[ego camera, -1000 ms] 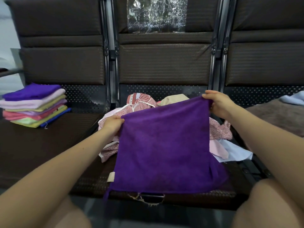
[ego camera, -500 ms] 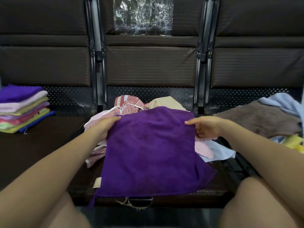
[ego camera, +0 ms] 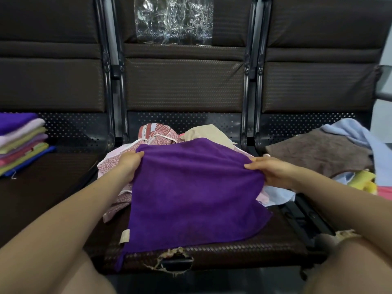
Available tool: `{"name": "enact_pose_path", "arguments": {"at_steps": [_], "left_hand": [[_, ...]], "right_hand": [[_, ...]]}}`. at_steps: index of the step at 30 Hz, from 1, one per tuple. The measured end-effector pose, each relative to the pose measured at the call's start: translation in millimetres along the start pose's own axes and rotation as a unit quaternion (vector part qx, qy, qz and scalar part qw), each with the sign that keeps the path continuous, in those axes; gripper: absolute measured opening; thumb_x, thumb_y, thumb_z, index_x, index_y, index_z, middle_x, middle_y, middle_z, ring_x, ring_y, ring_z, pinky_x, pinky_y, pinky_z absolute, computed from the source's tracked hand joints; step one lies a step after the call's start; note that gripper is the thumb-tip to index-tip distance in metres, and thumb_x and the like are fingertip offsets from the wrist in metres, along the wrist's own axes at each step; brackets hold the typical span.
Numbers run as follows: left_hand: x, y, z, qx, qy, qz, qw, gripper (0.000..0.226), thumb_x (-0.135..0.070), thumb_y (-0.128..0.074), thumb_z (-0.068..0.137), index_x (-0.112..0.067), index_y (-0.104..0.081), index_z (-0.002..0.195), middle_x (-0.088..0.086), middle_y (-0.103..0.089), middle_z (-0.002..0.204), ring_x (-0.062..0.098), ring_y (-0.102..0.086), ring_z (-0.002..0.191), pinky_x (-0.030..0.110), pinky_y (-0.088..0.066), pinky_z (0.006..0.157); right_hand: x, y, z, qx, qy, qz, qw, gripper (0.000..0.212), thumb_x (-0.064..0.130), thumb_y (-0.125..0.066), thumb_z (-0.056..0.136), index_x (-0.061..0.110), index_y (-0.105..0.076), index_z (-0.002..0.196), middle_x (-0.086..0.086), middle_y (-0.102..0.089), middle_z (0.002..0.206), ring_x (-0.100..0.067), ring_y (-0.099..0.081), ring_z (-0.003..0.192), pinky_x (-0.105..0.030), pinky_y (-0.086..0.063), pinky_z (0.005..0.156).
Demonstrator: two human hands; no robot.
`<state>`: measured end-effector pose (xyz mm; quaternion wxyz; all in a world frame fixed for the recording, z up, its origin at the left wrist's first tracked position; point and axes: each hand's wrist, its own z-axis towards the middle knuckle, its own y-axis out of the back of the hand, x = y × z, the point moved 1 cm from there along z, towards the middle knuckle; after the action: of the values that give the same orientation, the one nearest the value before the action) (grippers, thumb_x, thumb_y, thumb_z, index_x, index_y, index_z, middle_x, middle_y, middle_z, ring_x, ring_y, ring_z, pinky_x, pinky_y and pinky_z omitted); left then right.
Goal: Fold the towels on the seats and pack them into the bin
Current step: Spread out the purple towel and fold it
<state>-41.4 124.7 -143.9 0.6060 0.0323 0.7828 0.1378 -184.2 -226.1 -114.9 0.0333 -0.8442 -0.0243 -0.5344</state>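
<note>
Purple towel (ego camera: 191, 194) spread over the middle seat (ego camera: 275, 245), far edge propped on a heap of unfolded cloths (ego camera: 157, 136), near edge trailing past the seat's front lip with a pale label at the left corner. Pinched at the far-left corner by the left hand (ego camera: 129, 164), fingers curled round the hem; pinched likewise at the far-right corner by the right hand (ego camera: 273, 170), thumb on top.

Probably the flattening before a first fold. Best done by drawing both corners taut and level, then bringing the far edge down to meet the near one, corners matched (the bump of the heap underneath may skew the crease).

Folded stack (ego camera: 19, 143) on the left seat, purple on top. Brown towel (ego camera: 318, 153) and a pale blue one (ego camera: 358, 134) on the right seat. Dark padded seats with perforated metal behind, torn front edge on the middle one, crinkled clear plastic on its backrest. No bin in view.
</note>
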Motion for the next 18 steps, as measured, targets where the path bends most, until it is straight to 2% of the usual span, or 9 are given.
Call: {"name": "enact_pose_path", "arguments": {"at_steps": [2,5,7,9,10,12,14,16,18], "left_hand": [[1,0,-3,-0.012,-0.027,0.045,0.999,0.027,-0.016,-0.048,0.099,-0.003,-0.060,0.118,0.016,-0.061,0.111,0.023,-0.053,0.090,0.029,-0.040,0.075],[2,2,-10,-0.017,-0.080,0.107,0.991,0.026,-0.011,-0.050,0.094,-0.008,-0.060,0.118,0.014,-0.062,0.115,0.026,-0.056,0.096,0.030,-0.042,0.080],[2,8,-13,-0.067,-0.159,0.235,0.957,0.042,-0.019,-0.057,0.089,-0.008,-0.051,0.129,0.015,-0.057,0.120,0.034,-0.053,0.111,0.037,-0.042,0.094],[-2,10,-26,-0.081,-0.281,0.317,0.902,0.042,-0.023,-0.063,0.086,-0.010,-0.054,0.125,0.015,-0.056,0.114,0.034,-0.053,0.109,0.041,-0.043,0.096],[-6,7,-38,-0.050,-0.335,0.316,0.886,0.032,-0.022,-0.065,0.086,-0.011,-0.060,0.115,0.011,-0.058,0.104,0.029,-0.056,0.100,0.040,-0.045,0.091],[-10,-1,-73,0.047,-0.396,0.300,0.867,0.006,-0.023,-0.068,0.085,-0.019,-0.065,0.090,-0.003,-0.061,0.081,0.011,-0.058,0.076,0.033,-0.048,0.077],[-6,-8,-109,0.144,-0.403,0.309,0.849,0.012,-0.027,-0.070,0.085,-0.028,-0.063,0.075,-0.012,-0.061,0.066,-0.001,-0.054,0.062,0.025,-0.044,0.066],[2,-12,-138,0.233,-0.389,0.321,0.831,0.016,-0.035,-0.071,0.083,-0.030,-0.062,0.070,-0.017,-0.061,0.062,-0.003,-0.054,0.059,0.018,-0.041,0.060],[13,-13,-159,0.300,-0.385,0.363,0.794,0.020,-0.049,-0.070,0.078,-0.031,-0.063,0.075,-0.014,-0.059,0.068,-0.002,-0.053,0.065,0.015,-0.039,0.062]], "right_hand": [[-1,4,-8,-0.071,0.037,0.025,0.996,0.029,0.003,-0.065,0.085,0.011,-0.060,0.113,-0.002,-0.067,0.087,-0.008,-0.064,0.067,-0.020,-0.053,0.054],[-1,12,-14,-0.193,0.116,0.035,0.974,0.041,-0.006,-0.059,0.087,0.011,-0.055,0.124,-0.005,-0.060,0.087,-0.015,-0.058,0.067,-0.025,-0.050,0.053],[-2,17,-18,-0.274,0.155,-0.051,0.948,0.037,0.000,-0.065,0.085,0.014,-0.057,0.117,-0.009,-0.060,0.090,-0.018,-0.057,0.073,-0.035,-0.048,0.064],[-2,19,-26,-0.296,0.185,-0.180,0.920,0.023,0.009,-0.075,0.080,0.019,-0.063,0.096,-0.009,-0.063,0.088,-0.018,-0.058,0.078,-0.040,-0.048,0.073],[-1,15,-32,-0.264,0.198,-0.231,0.915,0.018,0.010,-0.077,0.078,0.019,-0.064,0.088,-0.007,-0.064,0.081,-0.015,-0.058,0.074,-0.038,-0.048,0.071],[-3,-1,-50,-0.116,0.196,-0.309,0.923,0.011,0.011,-0.077,0.078,0.014,-0.067,0.081,0.003,-0.065,0.070,-0.006,-0.056,0.064,-0.025,-0.047,0.063],[-14,-24,-66,0.035,0.146,-0.378,0.914,0.014,0.014,-0.079,0.077,0.013,-0.068,0.085,0.009,-0.065,0.069,-0.001,-0.054,0.063,-0.018,-0.044,0.061],[-30,-40,-71,0.104,0.133,-0.497,0.851,0.027,0.026,-0.082,0.075,0.018,-0.066,0.095,0.009,-0.062,0.081,-0.001,-0.054,0.070,-0.020,-0.046,0.070],[-43,-45,-66,0.089,0.201,-0.603,0.767,0.027,0.035,-0.078,0.078,0.023,-0.066,0.098,0.007,-0.058,0.089,-0.002,-0.052,0.078,-0.022,-0.046,0.078]]}}
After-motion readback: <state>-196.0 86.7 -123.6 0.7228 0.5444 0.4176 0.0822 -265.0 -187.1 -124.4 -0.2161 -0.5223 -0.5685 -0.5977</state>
